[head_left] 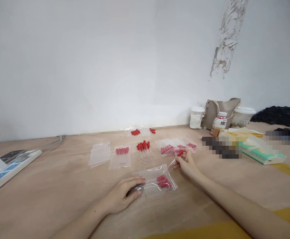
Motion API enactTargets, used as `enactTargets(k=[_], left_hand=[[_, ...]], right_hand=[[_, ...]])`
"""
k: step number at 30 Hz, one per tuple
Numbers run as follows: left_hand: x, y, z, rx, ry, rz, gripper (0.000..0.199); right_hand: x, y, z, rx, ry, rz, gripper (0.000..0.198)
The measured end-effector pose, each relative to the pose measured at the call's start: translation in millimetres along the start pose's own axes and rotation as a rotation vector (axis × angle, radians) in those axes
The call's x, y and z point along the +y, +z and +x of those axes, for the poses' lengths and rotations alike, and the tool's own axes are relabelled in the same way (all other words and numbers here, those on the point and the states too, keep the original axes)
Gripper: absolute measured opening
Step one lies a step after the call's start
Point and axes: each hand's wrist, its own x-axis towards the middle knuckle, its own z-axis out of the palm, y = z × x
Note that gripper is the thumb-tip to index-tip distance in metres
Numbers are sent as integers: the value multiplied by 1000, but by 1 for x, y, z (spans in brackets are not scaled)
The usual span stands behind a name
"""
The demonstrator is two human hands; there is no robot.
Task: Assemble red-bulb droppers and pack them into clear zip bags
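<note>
My right hand [187,163] pinches a glass dropper [179,153] by its red rubber bulb. The thin tube slants down and left, its lower end by the right edge of a clear zip bag [149,191]. Several red-bulbed droppers [163,182] lie inside that bag, bulbs to the right. At the bag's left end, my left hand [125,194] grips the plastic between thumb and fingers. Beyond the bag lies a loose pile of droppers [145,147]. To its left is another bag holding several droppers [122,156] side by side.
Flat bags [100,153] lie left of the filled ones. Filled bags [168,146] are stacked beyond my right hand. Loose red bulbs [135,132] sit in plastic by the wall. A bottle [219,124], lidded cup [197,118] and tissue pack [261,151] stand right; a power strip [15,171] lies left.
</note>
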Motion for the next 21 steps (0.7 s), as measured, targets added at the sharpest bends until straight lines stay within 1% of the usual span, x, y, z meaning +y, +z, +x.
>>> enactTargets(k=[4, 8, 15, 18, 21], left_hand=[[0, 0, 0, -4, 8, -1, 33], [0, 0, -1, -10, -2, 4, 34], [1, -1, 1, -21, 8, 3, 34], [2, -1, 1, -20, 10, 3, 34], [2, -1, 1, -24, 3, 5, 36]], right_hand=[[0, 4, -4, -22, 7, 38, 43], [0, 2, -8, -77, 6, 42, 45], [2, -3, -9, -36, 29, 78, 49], [3, -3, -11, -98, 49, 87, 50], [2, -3, -14, -232, 82, 0, 44]])
